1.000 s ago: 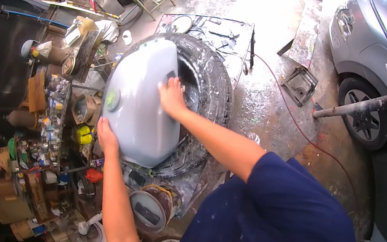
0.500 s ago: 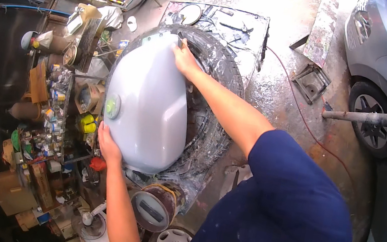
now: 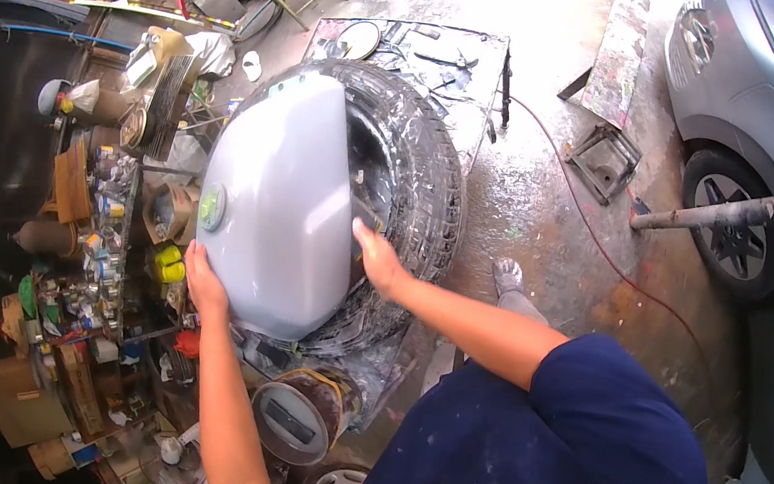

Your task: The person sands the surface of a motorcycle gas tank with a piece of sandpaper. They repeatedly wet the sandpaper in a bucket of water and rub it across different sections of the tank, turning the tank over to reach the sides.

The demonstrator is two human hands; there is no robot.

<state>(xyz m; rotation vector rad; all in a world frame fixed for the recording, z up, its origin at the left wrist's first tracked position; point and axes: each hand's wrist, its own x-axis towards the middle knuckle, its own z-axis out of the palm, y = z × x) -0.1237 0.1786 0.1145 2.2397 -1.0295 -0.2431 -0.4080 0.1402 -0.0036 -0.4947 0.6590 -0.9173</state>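
A light grey motorcycle fuel tank (image 3: pixel 283 195) rests on a large black tyre (image 3: pixel 432 178), with its narrow end toward the far side. Its round filler cap (image 3: pixel 211 207), on the left flank, is covered in green. My left hand (image 3: pixel 206 282) grips the tank's lower left edge below the cap. At the tank's right edge, my right hand (image 3: pixel 379 261) has its thumb against the side; its other fingers are partly hidden toward the tyre's opening.
Behind the tyre, tools lie on a spattered tabletop (image 3: pixel 473 83). A bucket (image 3: pixel 293 420) stands close in front. Crowded shelves (image 3: pixel 119 240) line the left. Rightward are a red hose (image 3: pixel 601 235), a metal stand (image 3: pixel 605 163), a pole (image 3: pixel 716 211) and a silver car (image 3: pixel 733 104).
My right hand has come from the tank's far end down to its right edge. My left hand stays at the lower left edge. The view has shifted slightly, and a foot now shows.
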